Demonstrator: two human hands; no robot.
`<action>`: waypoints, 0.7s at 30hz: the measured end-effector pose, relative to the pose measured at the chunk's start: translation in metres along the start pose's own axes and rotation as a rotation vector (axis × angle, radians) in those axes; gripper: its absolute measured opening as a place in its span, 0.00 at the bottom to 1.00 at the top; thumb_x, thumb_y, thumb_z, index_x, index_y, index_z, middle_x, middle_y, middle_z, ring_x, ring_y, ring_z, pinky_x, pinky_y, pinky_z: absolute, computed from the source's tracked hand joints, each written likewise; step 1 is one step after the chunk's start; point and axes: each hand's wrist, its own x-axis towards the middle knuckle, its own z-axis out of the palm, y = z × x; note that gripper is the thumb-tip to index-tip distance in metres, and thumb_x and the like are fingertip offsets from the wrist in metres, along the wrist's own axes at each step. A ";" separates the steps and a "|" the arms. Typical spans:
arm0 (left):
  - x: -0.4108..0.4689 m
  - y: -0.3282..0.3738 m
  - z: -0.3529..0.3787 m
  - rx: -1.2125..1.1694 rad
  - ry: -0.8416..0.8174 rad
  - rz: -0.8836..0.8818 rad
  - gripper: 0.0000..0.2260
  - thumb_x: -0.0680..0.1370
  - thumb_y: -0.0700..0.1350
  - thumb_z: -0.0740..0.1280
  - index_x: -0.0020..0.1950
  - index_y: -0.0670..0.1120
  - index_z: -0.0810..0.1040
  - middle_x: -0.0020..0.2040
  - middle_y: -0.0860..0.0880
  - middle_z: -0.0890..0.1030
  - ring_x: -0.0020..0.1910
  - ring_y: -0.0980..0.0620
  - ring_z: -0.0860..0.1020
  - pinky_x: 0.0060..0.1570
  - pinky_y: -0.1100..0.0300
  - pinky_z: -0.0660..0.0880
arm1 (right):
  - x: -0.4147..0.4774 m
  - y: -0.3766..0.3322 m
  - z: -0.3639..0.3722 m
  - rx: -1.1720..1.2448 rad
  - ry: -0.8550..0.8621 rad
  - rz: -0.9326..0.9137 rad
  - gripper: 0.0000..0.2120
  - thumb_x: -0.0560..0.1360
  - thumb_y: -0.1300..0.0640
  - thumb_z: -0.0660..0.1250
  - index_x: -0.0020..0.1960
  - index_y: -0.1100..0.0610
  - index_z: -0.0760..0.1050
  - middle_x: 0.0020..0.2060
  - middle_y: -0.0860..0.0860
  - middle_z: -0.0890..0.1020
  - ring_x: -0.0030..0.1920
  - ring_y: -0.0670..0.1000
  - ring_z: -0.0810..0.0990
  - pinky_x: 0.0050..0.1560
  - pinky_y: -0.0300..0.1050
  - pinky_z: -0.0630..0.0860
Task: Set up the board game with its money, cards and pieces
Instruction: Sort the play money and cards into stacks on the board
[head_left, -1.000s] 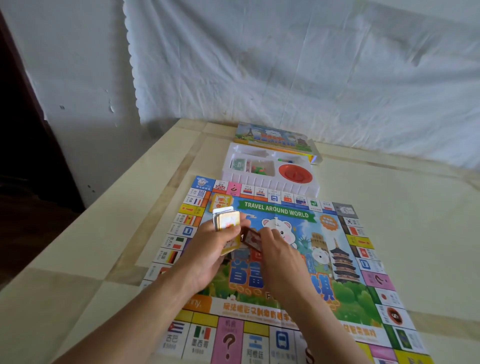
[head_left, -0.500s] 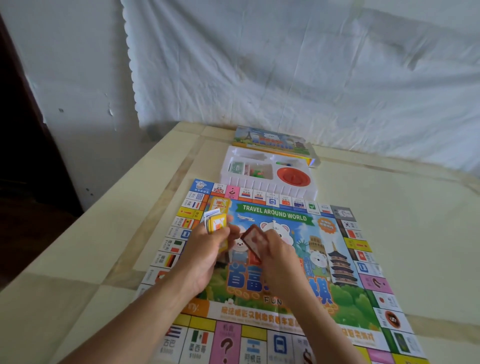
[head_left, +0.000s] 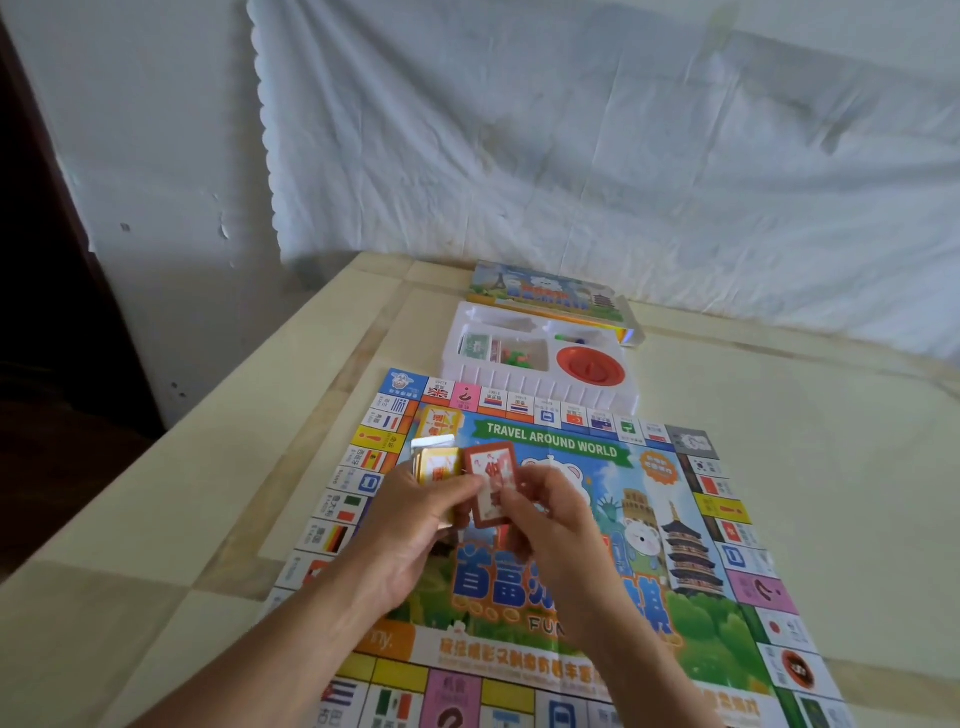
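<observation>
Forearms come in from the near edge of the counter (head_left: 156, 519), both over the game board (head_left: 701, 649), which lies flat mid-counter and runs off the bottom of the frame. Left hand (head_left: 410, 525) is curled round a stack of yellow cards (head_left: 436, 467), held upright above the board's left half, with the top cards slightly fanned. Right hand (head_left: 550, 514) pinches a single red-bordered card (head_left: 491, 480) between thumb and fingertips. The card faces the camera, just right of the stack, and overlaps its right edge. The left thumb sits at the red card's left edge; can't tell if it's touching. Both hands are in the air, not resting on the board. Past the board's far edge is a white plastic tray (head_left: 540, 387), its front wall right at the board; touching or just short, can't tell. The left compartment holds a green-printed paper stack (head_left: 475, 344) with small green and red pieces (head_left: 517, 356) beside it. The right compartment holds a red round disc (head_left: 589, 365). Behind the tray is the game box lid (head_left: 545, 291), picture side up, close to the counter's far edge. A white sheet (head_left: 571, 130) hangs on the wall behind.
</observation>
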 end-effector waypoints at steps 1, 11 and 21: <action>0.001 0.001 -0.001 0.012 0.014 0.004 0.04 0.72 0.36 0.72 0.44 0.43 0.80 0.42 0.40 0.85 0.43 0.40 0.83 0.49 0.45 0.78 | 0.001 0.003 -0.002 -0.177 0.067 -0.102 0.13 0.77 0.57 0.66 0.60 0.54 0.70 0.49 0.47 0.77 0.42 0.44 0.77 0.41 0.38 0.76; 0.000 0.003 -0.003 0.155 -0.086 0.028 0.07 0.71 0.36 0.73 0.47 0.44 0.83 0.44 0.40 0.85 0.46 0.41 0.83 0.49 0.46 0.79 | 0.004 0.015 -0.005 -0.995 0.011 -0.643 0.36 0.70 0.54 0.72 0.73 0.54 0.60 0.66 0.46 0.68 0.67 0.45 0.60 0.69 0.40 0.57; 0.007 0.003 -0.022 -0.224 -0.507 -0.288 0.26 0.57 0.48 0.83 0.52 0.42 0.84 0.49 0.39 0.82 0.45 0.45 0.80 0.40 0.58 0.78 | -0.007 -0.005 -0.010 -0.347 -0.086 -0.388 0.34 0.67 0.63 0.75 0.64 0.40 0.64 0.57 0.39 0.72 0.58 0.32 0.69 0.48 0.26 0.73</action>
